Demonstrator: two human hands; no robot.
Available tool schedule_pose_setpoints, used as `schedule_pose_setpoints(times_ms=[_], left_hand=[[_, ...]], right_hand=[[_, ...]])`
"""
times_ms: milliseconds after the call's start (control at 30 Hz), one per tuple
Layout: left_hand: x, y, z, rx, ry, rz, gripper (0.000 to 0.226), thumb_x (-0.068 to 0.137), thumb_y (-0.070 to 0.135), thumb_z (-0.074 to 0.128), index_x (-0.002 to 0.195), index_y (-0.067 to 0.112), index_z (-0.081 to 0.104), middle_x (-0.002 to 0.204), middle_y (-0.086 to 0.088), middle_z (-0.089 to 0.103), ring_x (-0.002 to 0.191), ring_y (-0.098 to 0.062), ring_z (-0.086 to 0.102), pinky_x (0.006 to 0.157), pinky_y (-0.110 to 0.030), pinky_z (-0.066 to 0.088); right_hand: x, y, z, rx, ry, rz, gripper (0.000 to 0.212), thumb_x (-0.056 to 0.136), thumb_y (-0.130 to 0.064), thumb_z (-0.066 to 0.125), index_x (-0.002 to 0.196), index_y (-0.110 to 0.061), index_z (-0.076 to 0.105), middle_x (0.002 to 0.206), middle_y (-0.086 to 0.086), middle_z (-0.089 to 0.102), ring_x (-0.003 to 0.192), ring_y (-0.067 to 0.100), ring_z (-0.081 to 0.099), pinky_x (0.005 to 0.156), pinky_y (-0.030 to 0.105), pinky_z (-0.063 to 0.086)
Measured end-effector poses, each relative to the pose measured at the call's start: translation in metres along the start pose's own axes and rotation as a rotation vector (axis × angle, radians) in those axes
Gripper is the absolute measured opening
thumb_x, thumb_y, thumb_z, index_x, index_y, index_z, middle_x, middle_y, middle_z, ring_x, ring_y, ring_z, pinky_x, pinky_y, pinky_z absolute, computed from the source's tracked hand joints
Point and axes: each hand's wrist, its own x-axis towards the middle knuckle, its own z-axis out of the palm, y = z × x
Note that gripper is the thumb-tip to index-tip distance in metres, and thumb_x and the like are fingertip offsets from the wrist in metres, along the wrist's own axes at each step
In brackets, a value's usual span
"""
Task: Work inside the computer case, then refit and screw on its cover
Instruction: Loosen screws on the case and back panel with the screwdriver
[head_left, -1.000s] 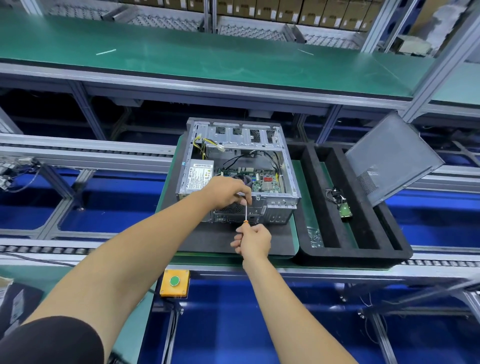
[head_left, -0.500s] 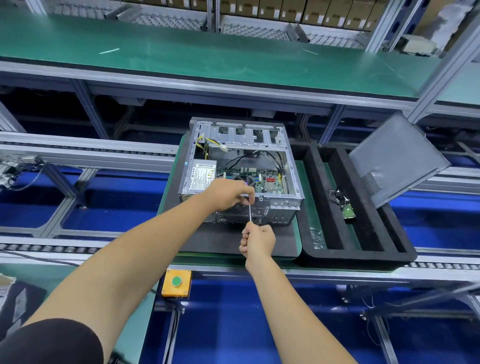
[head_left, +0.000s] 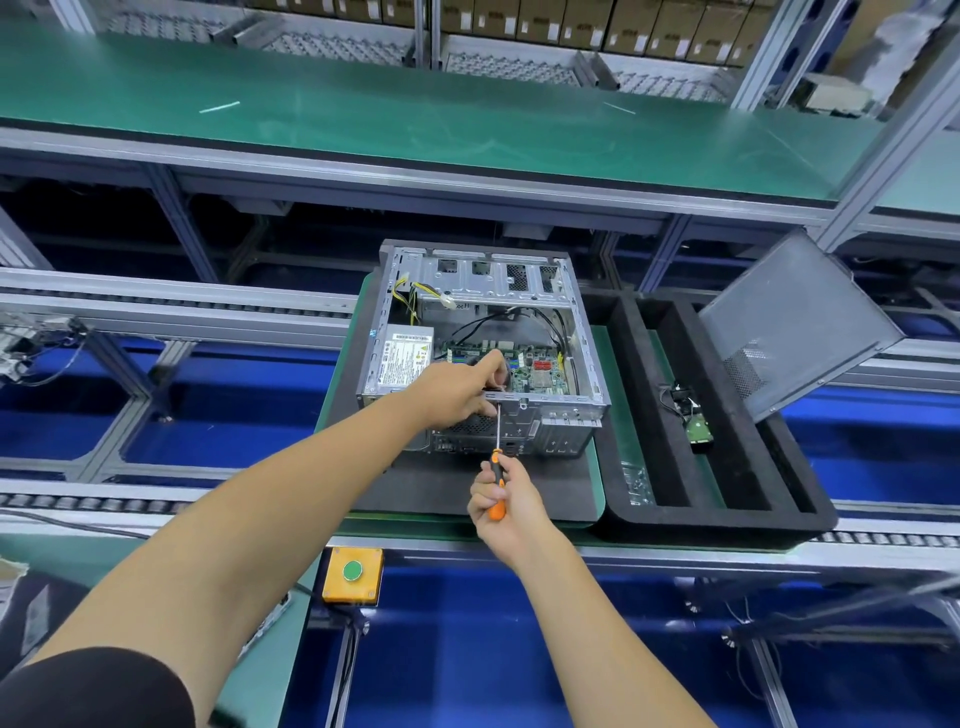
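An open computer case (head_left: 561, 332) lies on a black mat, its motherboard and power supply exposed. My left hand (head_left: 457, 384) rests on the case's near rim, fingers curled around the top of the screwdriver shaft and reaching into the case. My right hand (head_left: 501, 496) grips the orange handle of the screwdriver (head_left: 497, 467), whose shaft points up to the case's near edge. The grey case cover (head_left: 800, 322) leans tilted against the black foam tray on the right.
The black foam tray (head_left: 670, 519) beside the case holds a hard drive with cables (head_left: 693, 421) and a small bag of screws (head_left: 636, 483). An orange box with a green button (head_left: 353, 571) sits at the bench's front edge. Roller conveyor rails run left and right.
My right hand has drawn back slightly toward me, so the orange handle now shows. My left hand has stayed at the case's near rim.
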Motion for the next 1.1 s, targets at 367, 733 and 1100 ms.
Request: schedule_pose_setpoints(times_ms=[367,733,1100], left_hand=[[0.016,-0.002,-0.031,-0.111,-0.278,-0.022,0.064,0.075,0.024,0.090,0.120,0.039,0.047,0.130,0.011,0.061,0.113,-0.014,0.057,0.090,-0.037,0.046],[0.014,-0.018,-0.038,-0.464,-0.319,-0.056,0.063,0.076,0.007,0.088,0.124,0.024,0.051,0.119,0.009,0.063,0.110,-0.002,0.059,0.090,-0.021,0.044],[0.009,-0.023,-0.035,-0.653,-0.342,-0.137,0.052,0.089,-0.006,0.072,0.122,0.003,0.033,0.119,-0.025,0.062,0.093,-0.020,0.064,0.063,-0.017,0.052]], right_hand=[[-0.008,0.005,-0.005,-0.499,0.185,-0.202,0.018,0.090,-0.014,0.052,0.072,-0.012,0.054,0.055,0.000,0.048,0.038,0.012,0.030,0.039,0.020,0.024],[0.002,-0.044,0.043,-1.074,0.274,-0.948,0.021,0.099,-0.025,0.046,0.082,-0.013,0.048,0.064,0.004,0.059,0.048,0.022,0.051,0.051,0.036,0.040],[0.058,-0.093,0.089,-2.080,0.044,-0.766,0.034,0.097,-0.034,0.048,0.066,-0.021,0.047,0.065,0.000,0.055,0.066,0.026,0.052,0.054,0.035,0.030]])
